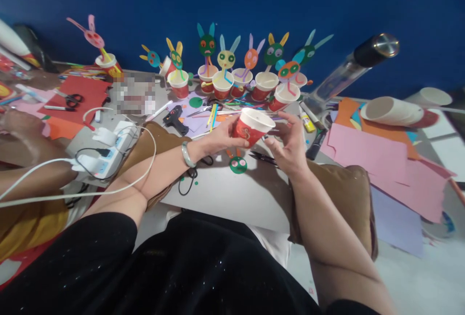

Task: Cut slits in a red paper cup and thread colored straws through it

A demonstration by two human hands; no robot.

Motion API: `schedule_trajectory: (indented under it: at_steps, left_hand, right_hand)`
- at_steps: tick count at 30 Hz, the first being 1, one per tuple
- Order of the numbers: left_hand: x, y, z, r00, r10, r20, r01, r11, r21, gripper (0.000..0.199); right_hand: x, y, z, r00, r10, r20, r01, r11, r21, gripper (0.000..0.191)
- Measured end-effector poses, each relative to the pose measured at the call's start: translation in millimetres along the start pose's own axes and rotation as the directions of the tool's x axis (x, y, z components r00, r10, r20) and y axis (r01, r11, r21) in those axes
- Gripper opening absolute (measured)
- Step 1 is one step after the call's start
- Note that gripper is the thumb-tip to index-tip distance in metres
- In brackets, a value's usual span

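Observation:
A red paper cup (249, 130) with a white rim is tilted over the table, its mouth up. My left hand (224, 136) grips its left side, with a pale bangle on that wrist. On the cup's right, my right hand (290, 143) has its fingers spread and curved, the thumb close to the cup's lower edge; whether it touches is unclear. Just below the cup lies a green round face (238, 164) with pink eyes and orange ears. Black scissors (263, 158) rest beside it, partly under my right hand's shadow.
Several cups with paper rabbit figures (227, 58) line the blue wall. A black glue gun (176, 121) and a power strip (118, 150) lie left. Pink sheets (366, 153), a brown cushion (339, 199) and a clear bottle (341, 78) are right. Another person's arm is far left.

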State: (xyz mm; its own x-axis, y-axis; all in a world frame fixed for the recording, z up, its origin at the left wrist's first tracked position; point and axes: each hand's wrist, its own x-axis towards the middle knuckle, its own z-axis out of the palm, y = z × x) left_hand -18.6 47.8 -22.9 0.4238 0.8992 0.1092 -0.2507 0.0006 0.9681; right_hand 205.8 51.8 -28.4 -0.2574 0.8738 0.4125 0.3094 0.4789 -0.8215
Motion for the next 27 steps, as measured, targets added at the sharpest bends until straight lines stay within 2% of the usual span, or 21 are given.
schedule_trajectory:
  at_steps: [3, 5, 7, 9, 11, 13, 15, 18, 21, 24, 27]
  left_hand:
    - [5, 0, -8.3, 0.993, 0.069, -0.098, -0.067, 0.997, 0.023, 0.075]
    - [8, -1, -12.7, 0.987, 0.091, -0.134, -0.084, 0.995, 0.060, 0.074]
    - [9, -2, -15.2, 0.981, 0.099, -0.170, -0.088, 0.993, 0.073, 0.077]
    - [10, -3, -15.8, 0.976, 0.100, -0.196, -0.089, 0.994, 0.069, 0.083]
    - [10, -4, -15.1, 0.976, 0.093, -0.197, -0.082, 0.994, 0.066, 0.087]
    - [9, -3, -13.7, 0.979, 0.085, -0.184, -0.074, 0.995, 0.071, 0.088]
    - [8, -2, -12.3, 0.981, 0.085, -0.173, -0.073, 0.994, 0.076, 0.090]
    - [7, 0, -10.1, 0.983, 0.088, -0.162, -0.078, 0.995, 0.069, 0.088]
    - [5, 3, -8.4, 0.985, 0.080, -0.154, -0.073, 0.996, 0.047, 0.084]
    - [5, 4, -7.8, 0.985, 0.070, -0.159, -0.067, 0.998, 0.022, 0.085]
    - [4, 3, -7.8, 0.986, 0.057, -0.155, -0.057, 0.998, 0.005, 0.084]
  right_hand:
    - [4, -4, -18, 0.996, 0.085, -0.019, -0.086, 0.985, -0.152, 0.054]
    - [5, -11, -29, 0.982, 0.160, 0.100, -0.121, 0.941, -0.316, 0.035]
    - [6, -18, -36, 0.928, 0.246, 0.279, -0.092, 0.879, -0.468, 0.024]
    - [7, -25, -37, 0.852, 0.331, 0.407, -0.037, 0.812, -0.582, 0.019]
    - [7, -30, -31, 0.793, 0.395, 0.464, 0.003, 0.759, -0.651, 0.019]
    - [6, -34, -21, 0.754, 0.426, 0.500, 0.031, 0.737, -0.675, 0.021]
    - [3, -35, -8, 0.734, 0.432, 0.524, 0.058, 0.729, -0.682, 0.022]
    - [-5, -32, 10, 0.734, 0.422, 0.532, 0.086, 0.720, -0.689, 0.021]
    - [-12, -29, 24, 0.770, 0.395, 0.500, 0.080, 0.719, -0.691, 0.029]
    - [-17, -27, 32, 0.797, 0.364, 0.482, 0.075, 0.732, -0.677, 0.031]
    - [-20, -25, 35, 0.796, 0.358, 0.488, 0.058, 0.757, -0.651, 0.026]
